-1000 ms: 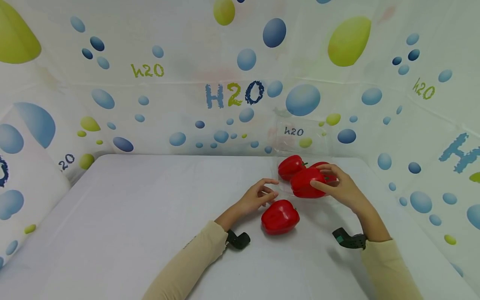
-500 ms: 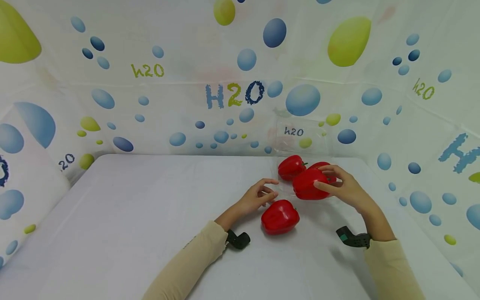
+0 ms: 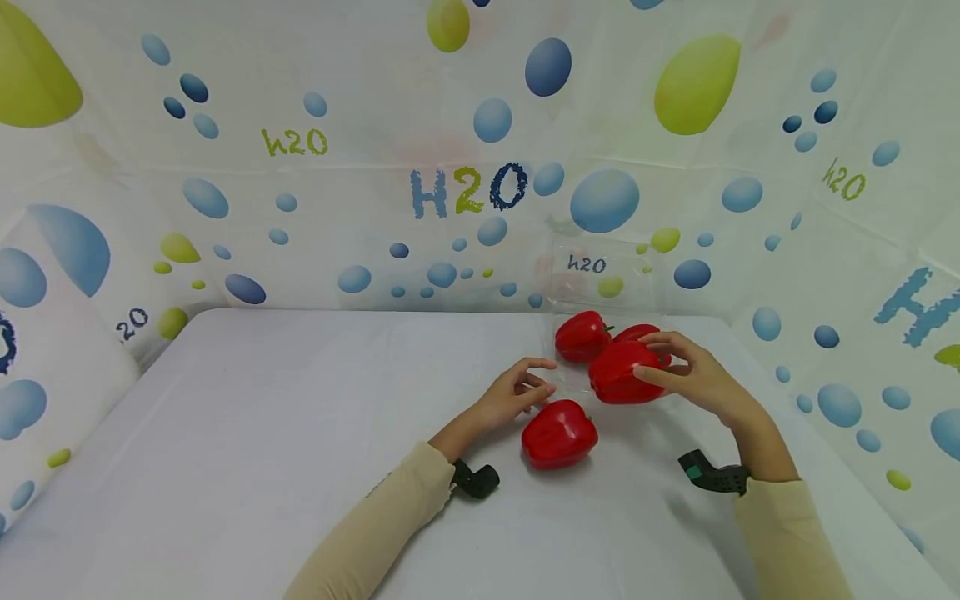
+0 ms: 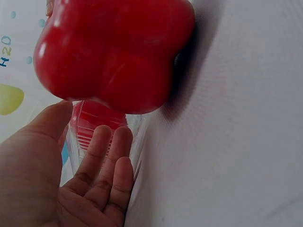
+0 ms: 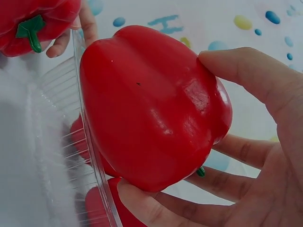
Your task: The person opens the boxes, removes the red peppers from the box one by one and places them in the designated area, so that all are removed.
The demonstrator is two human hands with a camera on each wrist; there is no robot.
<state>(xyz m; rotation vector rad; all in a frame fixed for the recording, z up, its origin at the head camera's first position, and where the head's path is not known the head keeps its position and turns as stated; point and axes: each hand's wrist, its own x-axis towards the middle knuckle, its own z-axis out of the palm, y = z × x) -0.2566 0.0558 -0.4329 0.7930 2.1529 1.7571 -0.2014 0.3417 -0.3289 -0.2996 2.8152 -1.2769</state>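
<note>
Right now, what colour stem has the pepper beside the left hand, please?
A green stem, clearest in the right wrist view.

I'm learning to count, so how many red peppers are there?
4: the held pepper in the right hand; the back-left pepper and back-right pepper in the clear box; and the front pepper on the table near the left hand. Others could be hidden.

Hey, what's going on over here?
A person's right hand grips a red pepper at the edge of an open clear plastic container, where two more peppers sit. The left hand, fingers loosely bent, is beside the container, contact unclear; a fourth pepper lies on the white table nearby.
</note>
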